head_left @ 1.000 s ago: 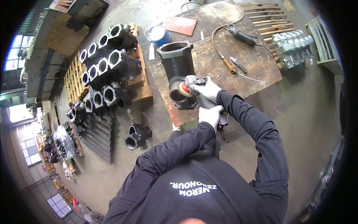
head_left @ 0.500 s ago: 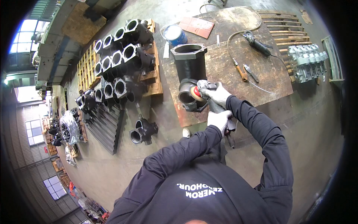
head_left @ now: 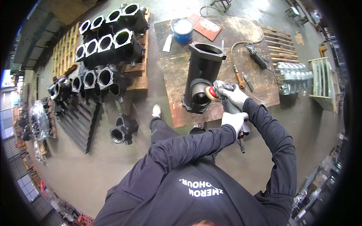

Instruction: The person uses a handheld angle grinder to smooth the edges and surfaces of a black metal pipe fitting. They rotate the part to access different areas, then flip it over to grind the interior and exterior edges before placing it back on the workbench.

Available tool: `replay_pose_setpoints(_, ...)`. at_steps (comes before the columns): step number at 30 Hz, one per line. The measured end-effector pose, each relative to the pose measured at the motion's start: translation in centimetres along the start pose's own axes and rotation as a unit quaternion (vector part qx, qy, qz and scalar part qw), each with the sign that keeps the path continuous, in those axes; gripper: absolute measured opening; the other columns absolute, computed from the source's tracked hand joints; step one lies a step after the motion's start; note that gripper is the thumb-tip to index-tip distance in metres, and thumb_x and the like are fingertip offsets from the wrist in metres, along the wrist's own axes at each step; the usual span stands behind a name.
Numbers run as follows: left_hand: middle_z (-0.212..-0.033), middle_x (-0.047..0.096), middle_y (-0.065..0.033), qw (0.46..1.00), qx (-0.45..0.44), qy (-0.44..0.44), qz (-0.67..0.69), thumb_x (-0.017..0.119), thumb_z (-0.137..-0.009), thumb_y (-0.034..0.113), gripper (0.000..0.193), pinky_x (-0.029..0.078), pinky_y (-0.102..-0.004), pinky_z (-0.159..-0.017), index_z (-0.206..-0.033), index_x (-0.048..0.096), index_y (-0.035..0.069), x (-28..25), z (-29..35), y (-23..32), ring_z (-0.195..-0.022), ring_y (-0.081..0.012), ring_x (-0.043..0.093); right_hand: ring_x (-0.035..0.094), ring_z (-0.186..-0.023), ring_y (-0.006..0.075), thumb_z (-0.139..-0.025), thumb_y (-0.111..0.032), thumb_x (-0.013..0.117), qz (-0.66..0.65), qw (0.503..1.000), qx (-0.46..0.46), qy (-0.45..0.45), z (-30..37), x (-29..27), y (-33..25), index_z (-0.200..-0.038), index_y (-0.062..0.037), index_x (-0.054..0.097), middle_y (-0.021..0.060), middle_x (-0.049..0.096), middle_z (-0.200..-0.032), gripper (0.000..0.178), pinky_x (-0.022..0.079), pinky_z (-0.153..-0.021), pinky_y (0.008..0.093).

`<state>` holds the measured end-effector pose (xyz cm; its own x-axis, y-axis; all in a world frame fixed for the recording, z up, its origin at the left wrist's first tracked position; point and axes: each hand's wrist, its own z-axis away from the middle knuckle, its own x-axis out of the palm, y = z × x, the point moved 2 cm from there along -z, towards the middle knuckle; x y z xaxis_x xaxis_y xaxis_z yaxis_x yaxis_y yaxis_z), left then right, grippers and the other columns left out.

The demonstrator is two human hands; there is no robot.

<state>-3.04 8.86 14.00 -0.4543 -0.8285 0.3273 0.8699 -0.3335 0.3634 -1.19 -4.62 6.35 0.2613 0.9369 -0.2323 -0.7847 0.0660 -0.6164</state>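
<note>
Your left hand and right hand are wrapped around the angle grinder, just right of centre.
Its red-and-yellow disc sits at the side port of the black flanged casting, above centre; light pressure and a steady angle should serve best.

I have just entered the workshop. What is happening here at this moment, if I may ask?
A person holds a grinder with both gloved hands: the right hand near its head, the left hand farther back. The disc is at the side opening of a black casting on a worn board; whether it touches is hard to tell. A second grinder lies on the board, farther right.
</note>
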Motion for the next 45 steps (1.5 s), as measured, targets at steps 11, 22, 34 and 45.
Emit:
replay_pose_setpoints(11,-0.066,0.062,-0.0121,0.959,-0.115,-0.189,0.177,0.074,-0.071,0.01,0.02,0.05,-0.039,-0.045,-0.079,0.062,-0.004,-11.5,1.3,7.8,-0.05,-0.0239,0.061,0.056,-0.124,0.0306,-0.07,-0.057,0.081,0.218,0.947,0.172,0.161,0.4,8.6,-10.9,-0.143,0.0179,0.021,0.0272,0.052,-0.137,0.121,0.046,-0.104,0.0372)
replay_pose_setpoints(22,-0.062,0.061,-0.015,0.932,-0.163,-0.281,0.163,0.071,-0.073,0.003,0.013,0.05,-0.0415,-0.044,-0.076,0.061,-0.005,-14.9,1.8,8.5,-0.048,-0.0275,0.061,0.053,-0.126,0.034,-0.066,-0.052,0.084,0.185,0.93,0.184,0.258,2.0,10.0,-10.0,-0.142,0.0155,0.023,0.0286,0.049,-0.138,0.118,0.045,-0.105,0.0396)
replay_pose_setpoints(34,-0.07,0.067,-0.0161,0.923,-0.172,-0.284,0.195,0.068,-0.078,0.011,0.016,0.052,-0.04,-0.043,-0.083,0.065,-0.004,-16.0,0.7,8.9,-0.052,-0.0278,0.065,0.054,-0.127,0.0356,-0.068,-0.057,0.081,0.287,0.898,0.232,0.24,0.2,11.7,-12.5,-0.145,0.0106,0.023,0.0283,0.05,-0.139,0.118,0.045,-0.105,0.0396)
replay_pose_setpoints(45,-0.073,0.068,-0.0142,0.935,-0.157,-0.263,0.179,0.067,-0.079,0.013,0.021,0.047,-0.0394,-0.039,-0.094,0.064,-0.001,-19.6,-0.1,8.0,-0.052,-0.0261,0.064,0.058,-0.124,0.0375,-0.073,-0.055,0.079,0.353,0.889,0.175,0.232,-0.5,17.2,-15.4,-0.146,0.0089,0.024,0.0279,0.057,-0.134,0.111,0.047,-0.104,0.0392)
